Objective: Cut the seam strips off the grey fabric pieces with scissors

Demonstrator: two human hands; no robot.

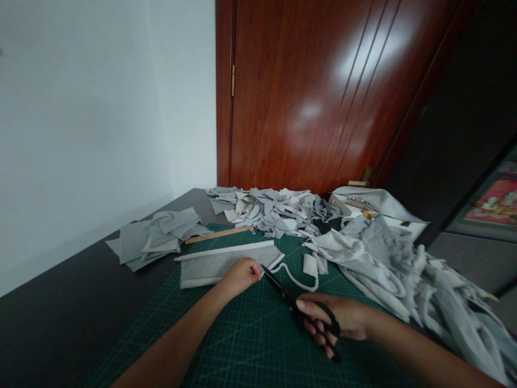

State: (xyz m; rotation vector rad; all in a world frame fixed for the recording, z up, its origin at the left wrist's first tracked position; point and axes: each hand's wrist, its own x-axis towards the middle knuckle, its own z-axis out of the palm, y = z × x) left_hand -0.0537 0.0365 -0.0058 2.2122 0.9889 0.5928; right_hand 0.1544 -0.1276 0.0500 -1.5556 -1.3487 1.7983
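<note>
My right hand (pixel 323 318) is closed round the handles of black scissors (pixel 278 283), whose blades point up and left. The tips meet the right end of a flat grey fabric piece (pixel 226 261) with pale rolled edges. My left hand (pixel 243 275) pinches that piece at its lower right edge, just left of the blade tips. From there a thin pale fabric strip (pixel 297 280) curls away to the right, near a small folded scrap (pixel 310 265). All of these lie on a green cutting mat (pixel 250 334) with a grid.
A wooden ruler (pixel 220 234) lies behind the grey piece. Stacked grey fabric (pixel 155 237) is at left, a scrap heap (pixel 274 210) at the back. A large cloth pile (pixel 404 275) covers the right side. Behind the table (pixel 52 318) stand a wall and a wooden door (pixel 302 97).
</note>
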